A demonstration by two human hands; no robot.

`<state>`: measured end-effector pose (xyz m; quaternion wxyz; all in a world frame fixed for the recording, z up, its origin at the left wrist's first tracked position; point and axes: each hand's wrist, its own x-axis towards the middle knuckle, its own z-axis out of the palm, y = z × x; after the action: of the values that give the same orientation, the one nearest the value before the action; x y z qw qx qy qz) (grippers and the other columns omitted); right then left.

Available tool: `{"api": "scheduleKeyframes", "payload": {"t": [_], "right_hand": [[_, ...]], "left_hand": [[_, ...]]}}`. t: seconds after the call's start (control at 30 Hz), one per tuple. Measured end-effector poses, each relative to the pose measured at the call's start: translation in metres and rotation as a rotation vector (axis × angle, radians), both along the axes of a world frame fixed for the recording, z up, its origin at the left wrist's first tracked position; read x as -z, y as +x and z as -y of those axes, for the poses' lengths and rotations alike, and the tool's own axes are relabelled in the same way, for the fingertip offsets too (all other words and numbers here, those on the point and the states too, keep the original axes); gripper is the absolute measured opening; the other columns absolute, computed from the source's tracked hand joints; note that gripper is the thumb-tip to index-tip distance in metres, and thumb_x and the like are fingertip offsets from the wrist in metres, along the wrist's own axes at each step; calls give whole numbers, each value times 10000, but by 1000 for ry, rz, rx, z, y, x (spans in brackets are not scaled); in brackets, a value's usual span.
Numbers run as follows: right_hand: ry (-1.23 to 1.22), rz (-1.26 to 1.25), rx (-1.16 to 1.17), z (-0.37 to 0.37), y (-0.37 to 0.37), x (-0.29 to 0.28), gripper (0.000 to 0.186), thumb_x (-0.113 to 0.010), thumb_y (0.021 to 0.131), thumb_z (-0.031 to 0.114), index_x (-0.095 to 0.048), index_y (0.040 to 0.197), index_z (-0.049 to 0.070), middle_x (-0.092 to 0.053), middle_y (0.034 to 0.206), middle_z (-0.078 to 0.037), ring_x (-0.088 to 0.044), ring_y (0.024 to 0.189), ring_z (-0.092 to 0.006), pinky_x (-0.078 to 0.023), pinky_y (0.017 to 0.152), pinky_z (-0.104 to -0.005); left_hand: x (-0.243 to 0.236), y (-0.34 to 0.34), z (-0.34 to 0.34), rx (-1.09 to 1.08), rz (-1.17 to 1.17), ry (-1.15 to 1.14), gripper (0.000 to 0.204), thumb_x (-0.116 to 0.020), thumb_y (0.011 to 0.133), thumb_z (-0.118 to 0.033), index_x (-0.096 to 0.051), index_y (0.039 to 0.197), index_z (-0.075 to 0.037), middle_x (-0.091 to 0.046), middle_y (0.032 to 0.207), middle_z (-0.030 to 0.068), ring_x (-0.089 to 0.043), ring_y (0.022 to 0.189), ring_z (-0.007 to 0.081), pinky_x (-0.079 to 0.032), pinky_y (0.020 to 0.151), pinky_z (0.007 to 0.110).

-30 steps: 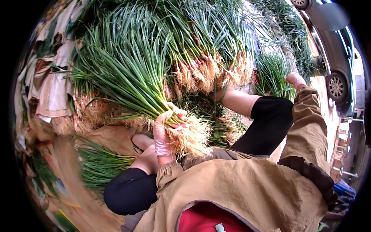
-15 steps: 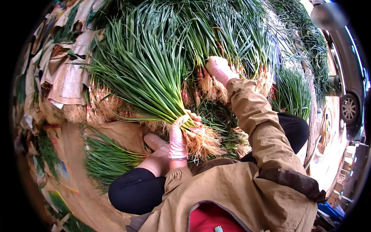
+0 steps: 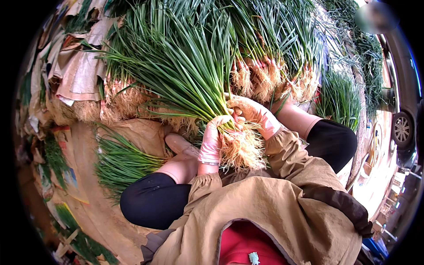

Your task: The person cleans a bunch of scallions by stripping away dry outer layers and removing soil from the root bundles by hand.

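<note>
scallion bunch [image 3: 194,84] | left hand [image 3: 212,141], right hand [image 3: 251,112] both clasp its stems; fingertips hidden by roots

Upright-tilted green onion bunch [image 3: 194,84], pale tangled roots, apparently bound.

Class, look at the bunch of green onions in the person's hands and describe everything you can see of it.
The bunch of green onions has long, thin green leaves fanning up and to the left, pale stalks gathered tight, and a tuft of tangled tan roots at the lower end, pointing toward the person. It is held tilted above their lap. The left hand, in a pink glove, grips it just above the roots; the gloved right hand closes on the stalks beside it. Behind lie more such bunches.
</note>
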<state>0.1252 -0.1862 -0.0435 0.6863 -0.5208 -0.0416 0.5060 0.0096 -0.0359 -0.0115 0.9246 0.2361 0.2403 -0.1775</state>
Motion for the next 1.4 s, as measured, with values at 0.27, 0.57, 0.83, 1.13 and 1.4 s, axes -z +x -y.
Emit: {"api": "scheduleKeyframes", "payload": {"t": [0.27,0.57,0.83,1.13,1.4], "right_hand": [[149,-208,-8,-14,-1,-37,277,-575,967,286,-639,1066,35,-657,737,-39,-612,595,-94,-489,537,-230],[-1082,971,-199,41,33,-21,413,-511,965,472,-699,1074,121,-696,811,-141,-696,784,-283,-541,713,-400],[-761,1057,137,-29,5,-21,341,-526,931,359,-610,945,28,-642,901,-242,-616,925,-423,-484,805,-488],[-423,1462,56,6,65,52,127,-614,890,173,-625,813,72,-608,770,-26,-568,685,-218,-495,640,-326],[-914,770,-1183,-20,34,-35,356,-571,942,411,-727,953,91,-712,862,-117,-685,732,-232,-537,803,-375]], "left_hand": [[-12,-8,-6,-125,135,-101,311,-562,883,-172,-562,1096,55,-650,894,190,-678,709,290,-607,661,391],[-9,2,-6,49,44,-321,255,-561,877,-136,-561,1089,7,-603,961,135,-596,732,222,-535,591,303],[-13,-1,-4,78,-174,-91,211,-578,895,-169,-582,951,34,-655,776,178,-635,572,222,-541,486,280],[-23,-1,19,-86,206,-462,337,-615,830,-123,-492,1124,-13,-545,856,108,-565,813,271,-519,742,386],[-17,-7,-44,-217,404,-419,412,-628,763,-118,-505,1146,-31,-521,851,87,-545,804,255,-525,697,382]]}}
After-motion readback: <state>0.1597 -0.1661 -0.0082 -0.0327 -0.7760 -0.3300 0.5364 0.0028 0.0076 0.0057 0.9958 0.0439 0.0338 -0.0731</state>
